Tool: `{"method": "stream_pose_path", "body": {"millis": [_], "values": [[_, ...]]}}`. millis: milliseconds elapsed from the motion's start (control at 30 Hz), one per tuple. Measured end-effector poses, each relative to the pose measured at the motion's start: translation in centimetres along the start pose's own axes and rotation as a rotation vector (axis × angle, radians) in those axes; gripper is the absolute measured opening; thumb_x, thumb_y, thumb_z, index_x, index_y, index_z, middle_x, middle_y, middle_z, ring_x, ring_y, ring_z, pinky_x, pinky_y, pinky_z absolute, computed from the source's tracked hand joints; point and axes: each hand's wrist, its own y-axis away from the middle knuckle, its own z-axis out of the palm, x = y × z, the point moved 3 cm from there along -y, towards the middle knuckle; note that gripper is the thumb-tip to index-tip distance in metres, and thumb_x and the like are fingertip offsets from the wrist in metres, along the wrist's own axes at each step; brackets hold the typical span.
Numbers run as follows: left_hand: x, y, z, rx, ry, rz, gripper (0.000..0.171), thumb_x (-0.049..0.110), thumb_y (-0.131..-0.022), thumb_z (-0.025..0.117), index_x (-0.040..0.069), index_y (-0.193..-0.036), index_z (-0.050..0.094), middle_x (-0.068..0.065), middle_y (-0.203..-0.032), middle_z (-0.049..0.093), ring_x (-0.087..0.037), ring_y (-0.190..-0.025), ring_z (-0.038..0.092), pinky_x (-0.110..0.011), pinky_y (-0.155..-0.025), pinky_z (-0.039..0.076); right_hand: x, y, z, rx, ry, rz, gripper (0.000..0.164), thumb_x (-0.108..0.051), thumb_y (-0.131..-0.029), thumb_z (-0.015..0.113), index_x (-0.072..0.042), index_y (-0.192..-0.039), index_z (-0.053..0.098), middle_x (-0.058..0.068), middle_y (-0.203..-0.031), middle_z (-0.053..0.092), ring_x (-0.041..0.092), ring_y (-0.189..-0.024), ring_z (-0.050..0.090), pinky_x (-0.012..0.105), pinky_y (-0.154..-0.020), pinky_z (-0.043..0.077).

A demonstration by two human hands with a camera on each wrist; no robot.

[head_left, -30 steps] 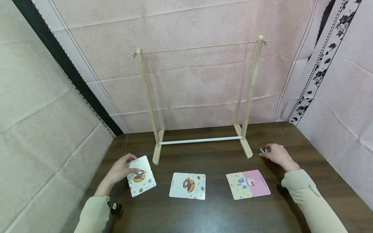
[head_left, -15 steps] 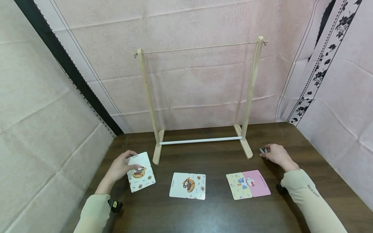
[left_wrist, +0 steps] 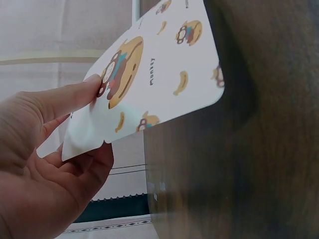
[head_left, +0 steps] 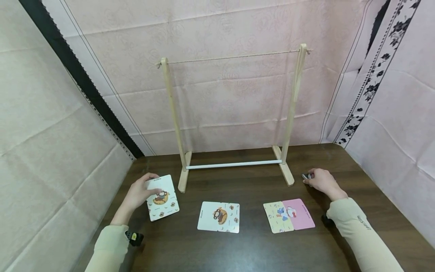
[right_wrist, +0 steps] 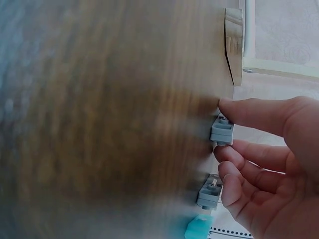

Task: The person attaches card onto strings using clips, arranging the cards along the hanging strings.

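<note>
My left hand point(head_left: 137, 194) pinches a white card point(head_left: 162, 202) with a monkey-and-banana print, thumb on its front and fingers behind. In the left wrist view the card point(left_wrist: 164, 74) is tilted, raised off the tabletop at its near edge, and the word "monkey" shows. At the right, my right hand point(head_left: 323, 182) has thumb and fingertips around a small grey clothespin point(right_wrist: 222, 130) at the tabletop. A second grey clothespin point(right_wrist: 209, 191) lies beside the curled lower fingers, with a teal clip point(right_wrist: 198, 227) below it, partly cut off by the frame.
A wooden stand point(head_left: 293, 109) with a string point(head_left: 234, 57) across its top and a white bar point(head_left: 234, 164) at its base stands at the back. Another monkey card point(head_left: 218, 217) and a yellow-and-pink card point(head_left: 289, 215) lie on the brown table point(head_left: 251, 251).
The left hand has drawn the monkey card slightly up and away, toward the back of the table. My right hand stays at the clothespin with hardly any motion.
</note>
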Motion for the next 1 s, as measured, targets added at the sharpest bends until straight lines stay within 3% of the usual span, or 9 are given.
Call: {"method": "stream_pose_path", "body": {"millis": [233,367,600,867,1000], "values": [[-0.5,0.0,0.0,-0.009,-0.006,-0.021,0.049,0.019,-0.09,0.076,0.01,-0.134,0.055,-0.024,-0.132,0.058,-0.037,-0.107,0.058,-0.056,-0.089,0.044,0.3,0.1,0.7,-0.002,-0.013,-0.014,0.047,-0.018,-0.087,0.073,0.018,-0.114,0.06,0.009,-0.077,0.061,0.025,-0.071,0.055,0.038,-0.064,0.046],[-0.4,-0.1,-0.1,0.001,0.01,0.0,0.047,0.015,-0.094,0.071,0.008,-0.136,0.053,-0.025,-0.141,0.051,-0.042,-0.119,0.052,-0.064,-0.097,0.038,0.5,0.0,0.6,0.017,-0.006,-0.026,0.047,-0.017,-0.087,0.073,0.019,-0.113,0.06,0.013,-0.081,0.062,0.027,-0.073,0.056,0.042,-0.067,0.048],[0.4,-0.3,-0.7,0.033,0.042,0.026,0.042,0.005,-0.096,0.06,0.003,-0.137,0.05,-0.028,-0.142,0.048,-0.045,-0.122,0.049,-0.066,-0.098,0.037,0.4,0.0,0.1,0.034,-0.002,-0.028,0.045,-0.016,-0.086,0.074,0.018,-0.112,0.061,0.017,-0.086,0.062,0.029,-0.076,0.056,0.046,-0.07,0.049],[0.8,-0.6,-1.3,0.06,0.072,0.025,0.044,0.009,-0.095,0.064,0.003,-0.136,0.05,-0.031,-0.145,0.045,-0.049,-0.13,0.042,-0.069,-0.104,0.031,0.4,0.0,0.0,0.035,0.001,-0.026,0.045,-0.016,-0.086,0.074,0.018,-0.113,0.061,0.017,-0.086,0.063,0.029,-0.075,0.056,0.046,-0.07,0.049],[1.2,-0.9,-1.5,0.084,0.06,0.036,0.042,0.011,-0.094,0.067,0.003,-0.133,0.053,-0.03,-0.141,0.049,-0.046,-0.122,0.049,-0.063,-0.1,0.037,0.5,-0.1,0.0,0.035,0.0,-0.024,0.045,-0.016,-0.086,0.074,0.018,-0.113,0.061,0.017,-0.086,0.063,0.029,-0.074,0.056,0.045,-0.069,0.049]]}}
